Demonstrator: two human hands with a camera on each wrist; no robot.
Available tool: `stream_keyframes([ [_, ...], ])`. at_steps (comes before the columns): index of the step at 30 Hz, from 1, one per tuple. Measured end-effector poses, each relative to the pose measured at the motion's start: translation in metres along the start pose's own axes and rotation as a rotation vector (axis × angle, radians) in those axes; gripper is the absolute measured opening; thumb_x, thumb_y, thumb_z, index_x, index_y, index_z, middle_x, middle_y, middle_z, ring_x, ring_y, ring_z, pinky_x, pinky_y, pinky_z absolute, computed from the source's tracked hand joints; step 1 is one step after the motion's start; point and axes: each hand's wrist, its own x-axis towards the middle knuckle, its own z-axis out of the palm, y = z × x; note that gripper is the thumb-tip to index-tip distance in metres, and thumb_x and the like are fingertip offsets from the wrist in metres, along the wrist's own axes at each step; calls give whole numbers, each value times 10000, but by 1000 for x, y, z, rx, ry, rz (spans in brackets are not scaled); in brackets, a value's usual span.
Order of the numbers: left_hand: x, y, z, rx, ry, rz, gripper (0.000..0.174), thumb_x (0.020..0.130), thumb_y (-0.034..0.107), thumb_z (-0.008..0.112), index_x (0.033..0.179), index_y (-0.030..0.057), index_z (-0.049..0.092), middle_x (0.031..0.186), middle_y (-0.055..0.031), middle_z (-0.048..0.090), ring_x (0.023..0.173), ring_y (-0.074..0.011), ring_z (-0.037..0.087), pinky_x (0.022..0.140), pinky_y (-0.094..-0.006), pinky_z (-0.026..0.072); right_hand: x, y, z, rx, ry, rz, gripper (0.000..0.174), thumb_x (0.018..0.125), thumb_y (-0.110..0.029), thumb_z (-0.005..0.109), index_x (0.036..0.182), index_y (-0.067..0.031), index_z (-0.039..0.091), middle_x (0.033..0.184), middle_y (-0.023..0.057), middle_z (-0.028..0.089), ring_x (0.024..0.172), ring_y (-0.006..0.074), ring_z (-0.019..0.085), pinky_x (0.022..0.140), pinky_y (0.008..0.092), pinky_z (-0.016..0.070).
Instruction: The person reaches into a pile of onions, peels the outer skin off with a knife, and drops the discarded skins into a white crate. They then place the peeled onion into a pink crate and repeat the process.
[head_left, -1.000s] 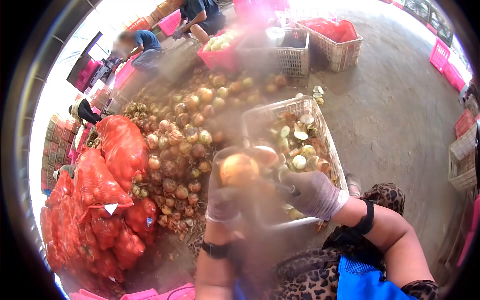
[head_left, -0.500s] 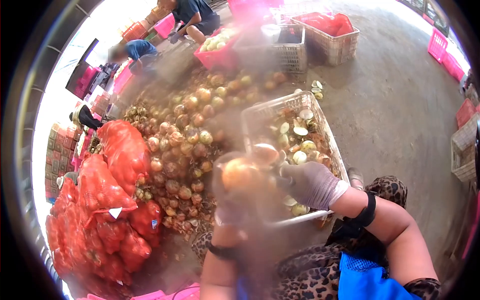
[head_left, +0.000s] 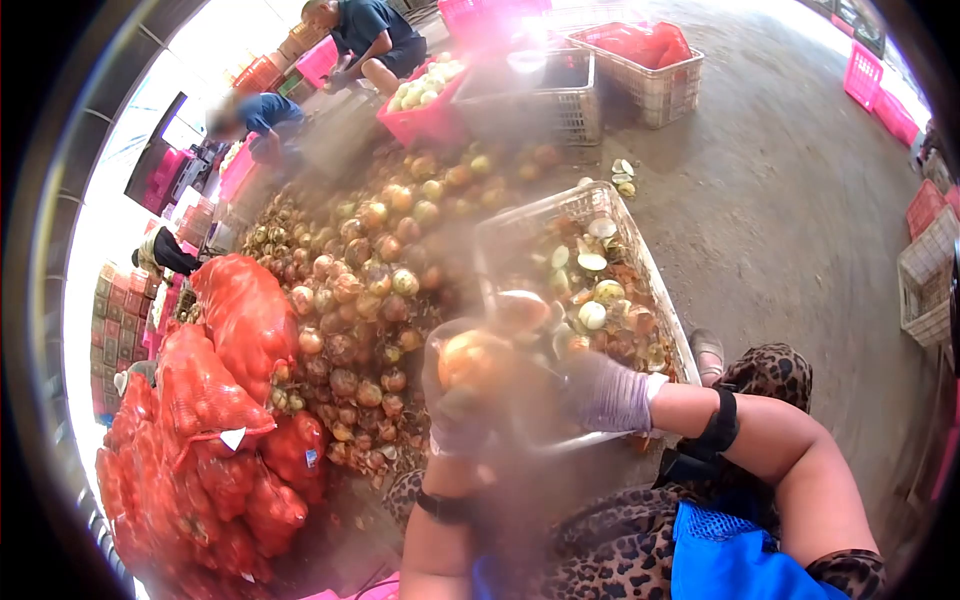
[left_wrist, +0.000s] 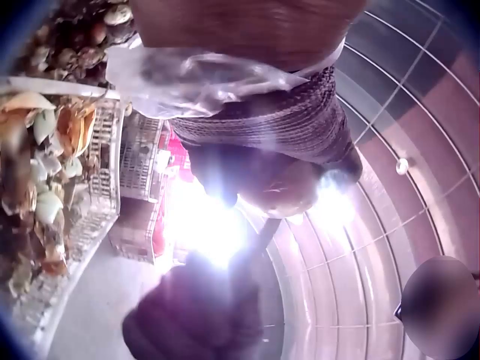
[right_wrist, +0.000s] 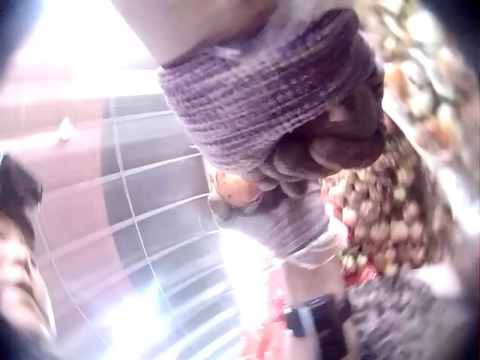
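My gloved left hand [head_left: 462, 418] holds a brown-skinned onion [head_left: 472, 360] low in front of me, blurred by haze on the head lens. Part of the same onion [left_wrist: 281, 196] shows under the glove in the left wrist view. My gloved right hand [head_left: 608, 392] is close on its right, fingers curled. A thin dark blade, like a small knife [left_wrist: 268, 234], sticks out from that hand toward the onion; its handle is hidden in the fist. Beneath both hands stands a white plastic crate [head_left: 662, 285] with onion peelings and cut pieces [head_left: 592, 262].
A heap of unpeeled onions [head_left: 350, 300] covers the floor ahead and left. Red mesh sacks [head_left: 215, 400] are piled at the left. Beyond are a pink crate of peeled onions [head_left: 410, 120], more crates [head_left: 655, 95] and two crouching people [head_left: 375, 45]. Onion scraps [head_left: 624, 178] lie past the white crate.
My right hand has shifted a little down and toward me beside the onion, its fingers now more blurred. The left hand keeps its hold on the onion. The head view has tilted slightly.
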Motion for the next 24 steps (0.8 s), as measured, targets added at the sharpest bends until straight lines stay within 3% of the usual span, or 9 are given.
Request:
stream_keyframes([
  [2, -3, -1, 0, 79, -6, 67, 742, 625, 405, 706, 1214, 37, 445, 1016, -132, 585, 609, -188, 603, 447, -253, 477, -5, -1, 10, 287, 39, 59, 146, 823, -201, 585, 886, -94, 665, 777, 83, 624, 715, 219, 614, 632, 349, 506],
  [6, 2, -12, -25, -118, -22, -71, 691, 656, 316, 710, 1230, 42, 442, 1088, -143, 571, 722, -235, 638, 548, -325, 555, -1, -13, -24, 195, 222, 266, 229, 821, -165, 660, 1037, -89, 661, 753, 86, 640, 665, 187, 625, 621, 304, 507],
  [9, 6, -17, -22, -69, -143, -100, 679, 656, 237, 727, 1237, 35, 440, 1120, -156, 571, 826, -268, 655, 631, -389, 599, 5, -12, -41, 400, 491, 350, 274, 780, -137, 675, 1050, -90, 660, 781, 89, 635, 696, 186, 606, 624, 313, 498],
  [11, 11, -33, -31, 7, -214, -108, 730, 619, 206, 774, 1247, 34, 442, 1141, -167, 572, 935, -294, 639, 686, -387, 604, 7, -9, -50, 635, 454, 497, 217, 777, -182, 634, 959, -67, 662, 851, 84, 640, 799, 246, 619, 688, 349, 520],
  [14, 5, -39, -27, -170, -224, -238, 837, 611, 295, 832, 1298, 42, 425, 1118, -150, 580, 937, -290, 643, 702, -360, 605, 2, 3, -44, 735, 478, 547, 181, 750, -106, 666, 914, -31, 645, 859, 114, 634, 768, 237, 613, 691, 358, 509],
  [17, 11, -31, -14, -92, -240, -322, 857, 635, 311, 817, 1334, 41, 402, 1103, -141, 583, 896, -272, 654, 680, -350, 602, -1, 40, -7, 753, 586, 440, 132, 775, -83, 642, 892, -25, 661, 754, 75, 624, 668, 154, 593, 618, 308, 498],
  [20, 10, -25, -5, 139, -150, -362, 810, 667, 265, 764, 1348, 34, 390, 1118, -135, 572, 859, -249, 654, 688, -347, 602, 1, 11, -42, 594, 573, 599, 118, 837, -59, 593, 909, -12, 674, 660, 10, 616, 563, 86, 591, 502, 244, 475],
  [23, 8, -40, -24, 193, -135, -352, 775, 658, 209, 737, 1337, 23, 413, 1120, -135, 571, 916, -240, 635, 717, -343, 597, 3, 19, -15, 327, 658, 353, 102, 831, -88, 592, 863, -23, 662, 647, 30, 617, 531, 121, 599, 461, 255, 473],
  [24, 8, -41, -26, 170, -152, -327, 775, 652, 197, 734, 1337, 20, 417, 1124, -136, 572, 944, -243, 628, 730, -347, 595, -1, 36, -6, 379, 563, 422, 104, 830, -103, 593, 863, -26, 655, 653, 37, 617, 526, 130, 598, 452, 260, 470],
])
